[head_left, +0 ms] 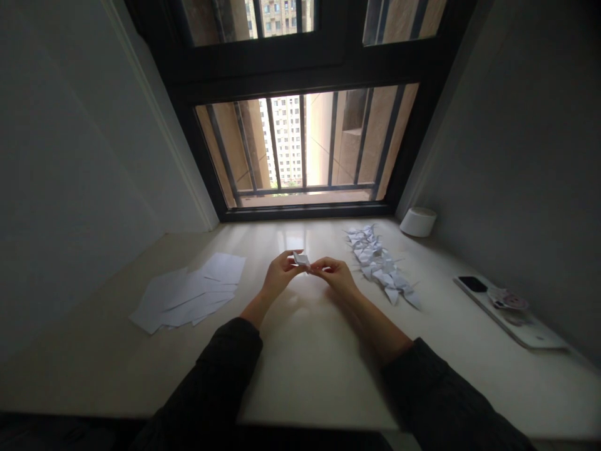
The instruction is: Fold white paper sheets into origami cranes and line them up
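A small piece of folded white paper (pixel 301 258) is held up between my two hands, above the pale sill. My left hand (pixel 282 274) pinches it from the left, with the thumb below and the fingers behind. From the other side, my right hand (pixel 335 274) grips its lower right corner between thumb and fingertips. The exact folds are too small to make out. To the right of my hands lies a cluster of folded paper cranes (pixel 379 260), several in number, with pointed wings and tails. Flat white paper sheets (pixel 188 294) overlap in a loose pile on the left.
A white phone (pixel 511 313) with a round grip on its back lies at the right. Near the window corner stands a white round object (pixel 418 222). The barred window (pixel 305 213) closes off the far side, and walls flank the pale sill (pixel 310 376).
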Available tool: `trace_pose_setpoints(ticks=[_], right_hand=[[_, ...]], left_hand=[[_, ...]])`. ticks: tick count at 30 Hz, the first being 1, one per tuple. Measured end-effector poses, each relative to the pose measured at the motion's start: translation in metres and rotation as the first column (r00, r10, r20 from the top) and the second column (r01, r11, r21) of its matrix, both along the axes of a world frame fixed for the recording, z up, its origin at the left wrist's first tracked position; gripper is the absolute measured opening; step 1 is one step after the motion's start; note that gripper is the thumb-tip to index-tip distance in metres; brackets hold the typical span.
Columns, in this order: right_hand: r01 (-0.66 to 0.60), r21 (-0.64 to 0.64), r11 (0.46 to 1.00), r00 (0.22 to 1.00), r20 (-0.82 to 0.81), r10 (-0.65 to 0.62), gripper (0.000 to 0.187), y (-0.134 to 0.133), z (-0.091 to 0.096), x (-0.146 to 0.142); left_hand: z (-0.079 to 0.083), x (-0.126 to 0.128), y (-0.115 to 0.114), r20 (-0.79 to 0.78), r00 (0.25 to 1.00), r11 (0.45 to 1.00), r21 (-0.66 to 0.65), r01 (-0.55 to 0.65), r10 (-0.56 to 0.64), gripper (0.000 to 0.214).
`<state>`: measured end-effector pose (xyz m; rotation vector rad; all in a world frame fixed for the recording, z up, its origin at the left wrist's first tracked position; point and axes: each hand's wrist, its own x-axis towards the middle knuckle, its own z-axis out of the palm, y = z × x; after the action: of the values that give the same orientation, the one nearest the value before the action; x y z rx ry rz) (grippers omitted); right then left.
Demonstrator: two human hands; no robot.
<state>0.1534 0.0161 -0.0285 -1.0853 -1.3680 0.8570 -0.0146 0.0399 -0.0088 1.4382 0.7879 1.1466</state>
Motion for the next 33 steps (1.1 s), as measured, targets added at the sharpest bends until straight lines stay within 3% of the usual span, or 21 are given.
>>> trace_pose_setpoints(ticks=[3, 6, 9, 14, 19, 24, 33], right_hand=[[0.082, 0.164, 0.983, 0.987, 0.126, -0.104, 0.021, -0.006, 0.008, 0.002], [0.134, 0.426, 0.895, 0.921, 0.279, -0.271, 0.012, -0.015, 0.018, 0.004], [0.079, 0.553, 0.830, 0.852, 0.395, -0.344, 0.009, -0.021, 0.023, 0.004], [0.034, 0.612, 0.790, 0.748, 0.509, -0.426, 0.025, -0.021, 0.019, 0.005], [-0.021, 0.638, 0.769, 0.669, 0.581, -0.464, 0.025, -0.019, 0.015, 0.006], [-0.045, 0.610, 0.791, 0.658, 0.614, -0.436, 0.026, -0.019, 0.012, 0.006], [0.051, 0.584, 0.810, 0.694, 0.562, -0.449, 0.015, -0.014, 0.012, 0.012]], left_hand=[[-0.001, -0.002, 0.002, -0.031, 0.999, 1.000, 0.011, 0.015, -0.015, 0.049], [-0.003, -0.002, 0.002, -0.039, 0.998, 0.998, -0.005, 0.055, -0.055, 0.048], [-0.004, -0.001, 0.001, -0.020, 0.992, 0.992, -0.036, 0.122, -0.123, 0.048], [-0.002, 0.001, -0.005, -0.004, 0.970, 0.967, -0.079, 0.243, -0.244, 0.044], [0.001, 0.004, -0.010, -0.025, 0.961, 0.959, -0.073, 0.274, -0.277, 0.038], [0.004, 0.006, -0.013, -0.020, 0.965, 0.964, -0.058, 0.259, -0.261, 0.034], [-0.001, 0.000, -0.006, -0.125, 0.971, 0.979, -0.054, 0.198, -0.204, 0.047]])
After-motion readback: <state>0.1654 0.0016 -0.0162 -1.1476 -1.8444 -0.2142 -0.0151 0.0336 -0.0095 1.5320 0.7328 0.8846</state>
